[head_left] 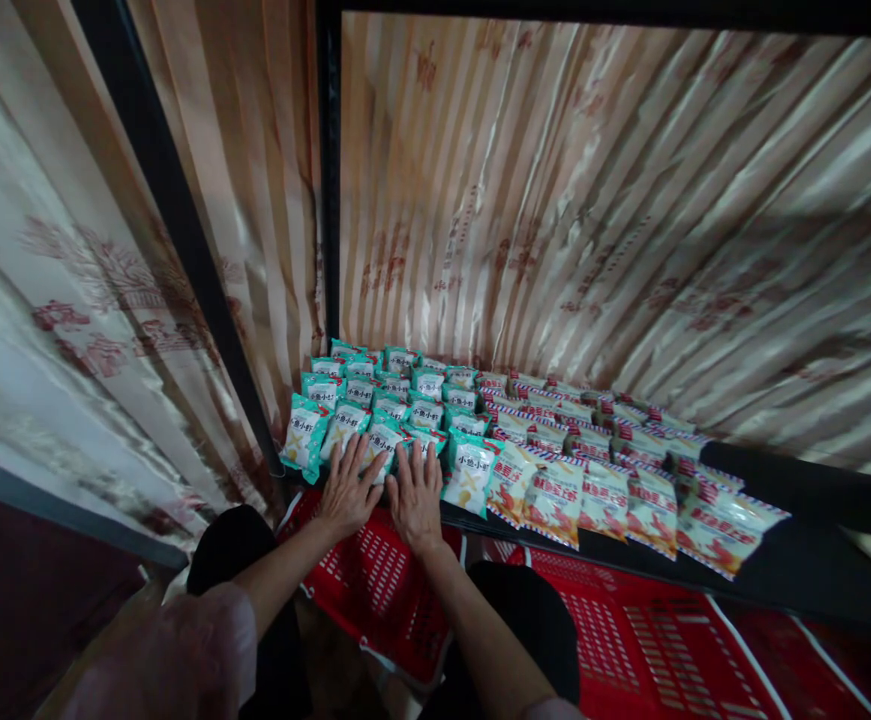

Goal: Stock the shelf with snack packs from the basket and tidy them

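Rows of teal snack packets (397,400) lie on the left part of a low black shelf (795,570). Orange and red snack packets (600,480) fill the rows to their right. My left hand (346,490) lies flat, fingers spread, on the front teal packets. Beside it my right hand (414,492) presses flat on the neighbouring front teal packets. Neither hand grips a packet. Both forearms reach up from the bottom of the view.
A red plastic basket (375,590) sits under my hands, in front of the shelf. A second red basket (645,650) stands to its right. Striped curtain fabric (592,220) hangs behind the shelf, and a black frame post (180,230) runs down the left.
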A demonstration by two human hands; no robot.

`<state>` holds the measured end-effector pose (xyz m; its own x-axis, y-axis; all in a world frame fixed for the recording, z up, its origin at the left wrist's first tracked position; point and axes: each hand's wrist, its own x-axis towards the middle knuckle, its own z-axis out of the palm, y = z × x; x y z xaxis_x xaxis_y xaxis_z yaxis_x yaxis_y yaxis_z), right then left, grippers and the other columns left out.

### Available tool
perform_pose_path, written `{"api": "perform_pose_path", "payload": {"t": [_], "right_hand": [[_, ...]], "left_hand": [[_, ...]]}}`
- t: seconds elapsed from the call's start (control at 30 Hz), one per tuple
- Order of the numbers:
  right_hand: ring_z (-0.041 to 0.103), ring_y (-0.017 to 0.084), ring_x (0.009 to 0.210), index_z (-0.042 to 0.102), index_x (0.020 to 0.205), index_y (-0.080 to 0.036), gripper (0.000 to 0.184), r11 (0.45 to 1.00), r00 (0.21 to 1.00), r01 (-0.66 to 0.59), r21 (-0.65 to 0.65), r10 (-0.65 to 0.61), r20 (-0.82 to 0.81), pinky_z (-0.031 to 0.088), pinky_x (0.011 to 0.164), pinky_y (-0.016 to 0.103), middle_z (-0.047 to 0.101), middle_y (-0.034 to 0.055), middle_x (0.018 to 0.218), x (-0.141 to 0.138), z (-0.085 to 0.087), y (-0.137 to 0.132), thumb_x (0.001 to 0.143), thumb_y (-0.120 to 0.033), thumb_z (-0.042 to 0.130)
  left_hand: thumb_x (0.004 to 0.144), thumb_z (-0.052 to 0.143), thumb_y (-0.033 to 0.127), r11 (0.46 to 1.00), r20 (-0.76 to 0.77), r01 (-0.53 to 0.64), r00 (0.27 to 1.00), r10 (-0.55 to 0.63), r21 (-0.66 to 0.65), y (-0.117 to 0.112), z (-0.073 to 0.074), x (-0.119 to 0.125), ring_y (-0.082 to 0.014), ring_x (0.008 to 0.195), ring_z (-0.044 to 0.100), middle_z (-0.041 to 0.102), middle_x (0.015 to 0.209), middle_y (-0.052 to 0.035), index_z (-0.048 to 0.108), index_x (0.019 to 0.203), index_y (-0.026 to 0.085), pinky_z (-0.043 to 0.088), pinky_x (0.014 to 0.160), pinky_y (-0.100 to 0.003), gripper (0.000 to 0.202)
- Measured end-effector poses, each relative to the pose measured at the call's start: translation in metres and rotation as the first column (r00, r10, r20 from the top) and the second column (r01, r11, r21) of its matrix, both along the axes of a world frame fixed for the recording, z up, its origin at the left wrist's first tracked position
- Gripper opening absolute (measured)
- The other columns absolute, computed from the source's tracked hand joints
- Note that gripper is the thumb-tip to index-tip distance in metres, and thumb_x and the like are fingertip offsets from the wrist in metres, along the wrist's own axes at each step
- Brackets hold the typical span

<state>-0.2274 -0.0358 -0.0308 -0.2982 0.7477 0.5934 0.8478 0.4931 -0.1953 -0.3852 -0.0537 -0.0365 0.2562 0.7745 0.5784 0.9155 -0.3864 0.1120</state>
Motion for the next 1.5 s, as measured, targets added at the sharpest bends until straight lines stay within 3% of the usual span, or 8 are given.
{"api": "perform_pose_path", "payload": {"t": [0.2,0.43,0.7,0.87,1.1,1.27,1.37,1.5], "right_hand": [[0.005,0.031,0.142,0.029,0.144,-0.021,0.053,0.999,0.999,-0.045,-0.015,0.045,0.013,0.025,0.108,0.056,0.014,0.0093,0.155,0.004,0.003,0.006,0.092,-0.025,0.04],[0.004,0.031,0.142,0.022,0.146,-0.023,0.056,1.0,1.0,-0.02,-0.007,0.02,0.022,0.025,0.108,0.056,0.015,0.0097,0.155,0.004,0.001,0.008,0.092,-0.027,0.039],[0.001,0.03,0.143,0.025,0.145,-0.023,0.055,0.999,1.0,-0.009,-0.043,0.009,0.013,0.024,0.109,0.055,0.016,0.0082,0.155,0.004,-0.001,0.007,0.092,-0.024,0.038],[0.001,0.03,0.143,0.027,0.145,-0.022,0.055,0.999,1.0,0.017,-0.037,-0.016,0.024,0.024,0.109,0.054,0.02,0.0083,0.154,0.002,-0.006,0.008,0.091,-0.023,0.04],[-0.001,0.029,0.143,0.028,0.144,-0.02,0.054,0.999,0.999,0.013,-0.042,-0.011,0.041,0.023,0.11,0.053,0.026,0.0073,0.152,0.004,0.007,0.002,0.092,-0.024,0.039],[0.007,0.028,0.142,0.019,0.147,-0.02,0.058,1.0,1.0,-0.007,0.013,0.007,-0.02,0.026,0.109,0.053,0.023,0.0097,0.153,0.027,0.013,-0.013,0.091,-0.019,0.037],[0.012,0.029,0.142,0.012,0.148,-0.02,0.061,0.991,0.984,0.12,0.057,-0.111,-0.141,0.029,0.106,0.056,0.024,0.0124,0.152,0.054,0.009,-0.023,0.092,-0.019,0.037],[0.019,0.029,0.14,0.013,0.147,-0.022,0.061,0.978,0.961,0.207,0.04,-0.196,-0.195,0.034,0.104,0.056,0.025,0.0131,0.151,0.088,-0.003,-0.033,0.092,-0.022,0.039]], "left_hand": [[0.088,0.049,0.027,0.999,0.039,-0.026,0.999,0.025,0.034,0.003,-0.006,0.003,-0.0313,0.141,0.012,0.01,0.155,-0.0116,0.03,0.143,0.025,0.019,0.111,-0.056,0.058],[0.089,0.048,0.027,0.998,0.049,-0.023,0.999,0.021,0.052,0.007,-0.01,0.008,-0.0331,0.141,0.01,0.018,0.153,-0.0123,0.037,0.14,0.021,0.016,0.111,-0.057,0.053],[0.088,0.046,0.025,0.997,0.001,0.002,1.0,-0.002,0.082,0.011,0.0,0.005,-0.03,0.141,0.013,0.023,0.151,-0.0124,0.033,0.142,0.019,0.017,0.112,-0.054,0.056],[0.089,0.045,0.022,0.997,-0.006,0.005,1.0,-0.005,0.081,0.017,-0.005,0.008,-0.028,0.141,0.015,0.022,0.152,-0.0124,0.026,0.144,0.019,0.017,0.112,-0.054,0.059],[0.09,0.046,0.027,0.997,0.003,-0.006,1.0,0.005,0.073,0.017,-0.01,0.009,-0.0284,0.141,0.015,0.022,0.151,-0.0129,0.031,0.143,0.018,0.016,0.113,-0.052,0.056],[0.09,0.046,0.028,0.998,-0.011,-0.02,1.0,0.021,0.062,0.014,-0.005,0.01,-0.0283,0.141,0.014,0.021,0.152,-0.0133,0.03,0.143,0.018,0.016,0.113,-0.053,0.056],[0.09,0.047,0.027,0.997,-0.01,-0.006,1.0,0.007,0.076,0.013,-0.002,0.01,-0.0292,0.141,0.014,0.017,0.152,-0.014,0.028,0.144,0.018,0.017,0.113,-0.054,0.058],[0.089,0.048,0.023,0.994,-0.038,0.038,0.999,-0.034,0.103,0.011,-0.002,0.01,-0.029,0.141,0.014,0.019,0.152,-0.0127,0.029,0.144,0.022,0.016,0.113,-0.053,0.058]]}}
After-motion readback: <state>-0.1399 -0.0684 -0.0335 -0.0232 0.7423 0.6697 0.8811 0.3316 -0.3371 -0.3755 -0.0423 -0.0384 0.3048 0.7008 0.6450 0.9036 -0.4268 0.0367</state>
